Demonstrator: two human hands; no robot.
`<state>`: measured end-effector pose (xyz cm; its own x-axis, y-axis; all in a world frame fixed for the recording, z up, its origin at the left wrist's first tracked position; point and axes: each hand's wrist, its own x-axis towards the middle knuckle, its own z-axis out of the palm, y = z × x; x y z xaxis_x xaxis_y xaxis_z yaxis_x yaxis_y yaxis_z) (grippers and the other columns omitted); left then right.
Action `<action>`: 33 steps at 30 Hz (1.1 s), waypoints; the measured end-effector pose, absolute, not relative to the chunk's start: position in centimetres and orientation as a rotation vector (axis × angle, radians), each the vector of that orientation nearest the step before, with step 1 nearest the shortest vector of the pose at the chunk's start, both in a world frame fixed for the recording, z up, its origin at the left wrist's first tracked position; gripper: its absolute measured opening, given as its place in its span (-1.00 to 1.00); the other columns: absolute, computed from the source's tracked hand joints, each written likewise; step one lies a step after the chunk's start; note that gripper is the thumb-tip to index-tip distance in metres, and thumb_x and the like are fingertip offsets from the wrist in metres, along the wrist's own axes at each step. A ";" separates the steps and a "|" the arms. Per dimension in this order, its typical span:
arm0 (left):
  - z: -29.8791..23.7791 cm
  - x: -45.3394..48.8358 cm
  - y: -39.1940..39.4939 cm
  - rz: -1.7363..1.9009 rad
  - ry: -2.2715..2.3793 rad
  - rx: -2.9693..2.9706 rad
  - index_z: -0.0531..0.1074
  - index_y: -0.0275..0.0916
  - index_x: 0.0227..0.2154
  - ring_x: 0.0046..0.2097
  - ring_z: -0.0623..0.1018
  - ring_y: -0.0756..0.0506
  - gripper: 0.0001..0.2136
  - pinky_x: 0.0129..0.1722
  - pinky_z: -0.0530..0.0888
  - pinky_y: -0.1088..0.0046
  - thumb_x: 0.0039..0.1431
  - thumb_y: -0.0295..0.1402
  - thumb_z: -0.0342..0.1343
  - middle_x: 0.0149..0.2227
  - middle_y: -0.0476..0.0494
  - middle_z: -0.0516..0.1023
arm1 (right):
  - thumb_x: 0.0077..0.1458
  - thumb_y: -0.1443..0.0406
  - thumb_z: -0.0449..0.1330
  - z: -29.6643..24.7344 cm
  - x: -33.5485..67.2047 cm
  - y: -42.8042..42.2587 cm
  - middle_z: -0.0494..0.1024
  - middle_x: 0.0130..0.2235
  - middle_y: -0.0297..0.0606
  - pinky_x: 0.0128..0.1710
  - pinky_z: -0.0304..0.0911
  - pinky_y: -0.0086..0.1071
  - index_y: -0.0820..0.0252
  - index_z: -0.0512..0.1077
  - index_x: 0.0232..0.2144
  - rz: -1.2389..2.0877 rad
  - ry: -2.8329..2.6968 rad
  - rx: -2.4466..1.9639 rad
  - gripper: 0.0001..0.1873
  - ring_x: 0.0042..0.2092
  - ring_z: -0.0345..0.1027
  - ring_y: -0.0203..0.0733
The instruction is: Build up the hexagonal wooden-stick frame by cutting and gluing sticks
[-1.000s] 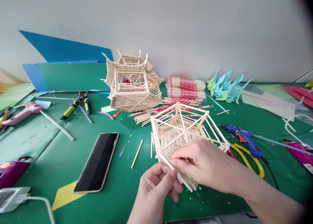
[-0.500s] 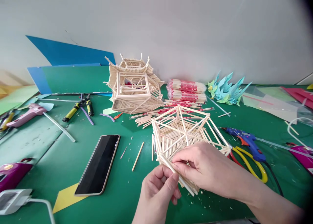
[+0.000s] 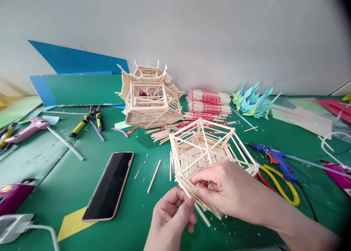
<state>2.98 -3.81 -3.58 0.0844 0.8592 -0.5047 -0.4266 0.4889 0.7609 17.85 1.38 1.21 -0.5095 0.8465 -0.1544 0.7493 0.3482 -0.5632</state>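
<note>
A hexagonal frame of thin wooden sticks (image 3: pixel 204 148) rests on the green mat (image 3: pixel 131 221) in front of me. My right hand (image 3: pixel 233 190) pinches its near lower edge with thumb and forefinger. My left hand (image 3: pixel 171 216) is closed just below it, fingers pinched on a loose stick (image 3: pixel 201 214) that pokes out along that same edge. A finished stick tower (image 3: pixel 149 97) lies tipped over behind the frame.
A phone (image 3: pixel 109 185) lies left of my hands, a single stick (image 3: pixel 154 171) beside it. Packs of sticks (image 3: pixel 210 102) and blue paper shapes (image 3: pixel 253 99) sit at the back. A blue glue gun (image 3: pixel 274 156) and yellow-handled cutters (image 3: pixel 279 185) lie right; pliers (image 3: pixel 85 121) and a pink glue gun (image 3: pixel 27 128) left.
My left hand has slid down and left, and the loose stick now juts out lower along the frame's near edge. The view has shifted slightly.
</note>
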 end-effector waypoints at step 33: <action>-2.9 -4.2 0.7 1.139 1.588 1.389 0.51 -0.19 -0.34 -0.29 0.53 -0.06 -0.84 -0.32 0.45 0.56 0.08 -0.25 0.12 -0.41 -0.05 0.57 | 0.01 0.43 0.06 2.8 18.0 1.8 0.32 -0.55 -0.50 -0.57 0.10 -0.62 0.13 0.34 -0.41 1.026 -2.144 -1.374 -0.88 -0.54 0.14 -0.45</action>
